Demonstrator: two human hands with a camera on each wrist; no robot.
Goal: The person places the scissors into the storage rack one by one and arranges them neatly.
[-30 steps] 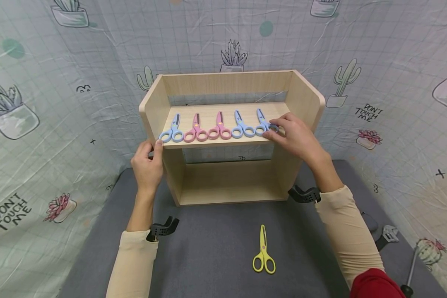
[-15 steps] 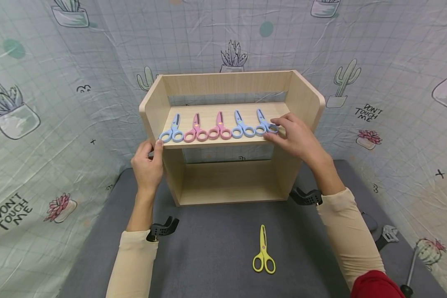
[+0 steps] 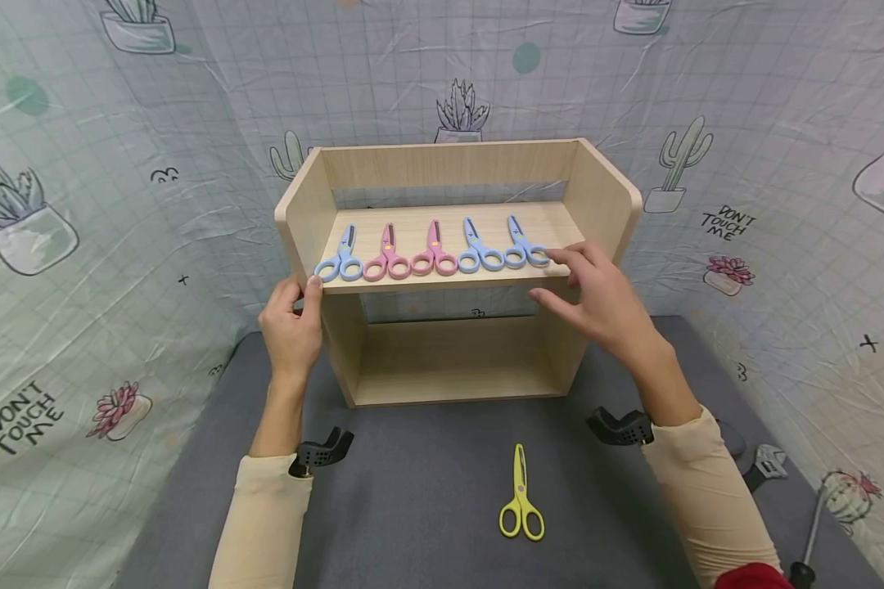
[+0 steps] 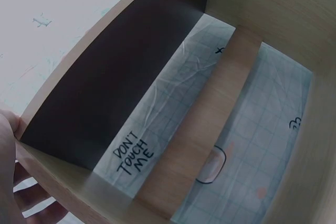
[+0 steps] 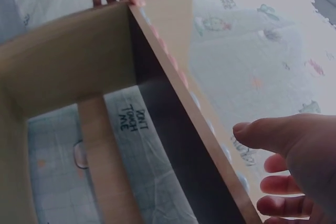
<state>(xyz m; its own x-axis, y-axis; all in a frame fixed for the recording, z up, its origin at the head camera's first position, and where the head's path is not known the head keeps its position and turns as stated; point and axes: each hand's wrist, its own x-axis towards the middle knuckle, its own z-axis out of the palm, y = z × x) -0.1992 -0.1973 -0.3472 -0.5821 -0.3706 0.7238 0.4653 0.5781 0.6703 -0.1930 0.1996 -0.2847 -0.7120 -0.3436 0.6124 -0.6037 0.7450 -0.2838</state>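
Scissors [image 3: 432,249], 5 in number, are lined up on the wooden shelf [image 3: 442,282] at the fingertips of the open, empty right hand [image 3: 598,296], the shelf's left front corner is gripped by the left hand [image 3: 292,327], and 1 pair of yellow scissors [image 3: 520,499] is left on the mat below both wrists.

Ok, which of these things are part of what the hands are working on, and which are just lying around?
In hand:
wooden shelf
five scissors on shelf
yellow scissors on the mat
left hand gripping the shelf's edge
right hand by the rightmost blue scissors

Lying about:
wrench
screwdriver
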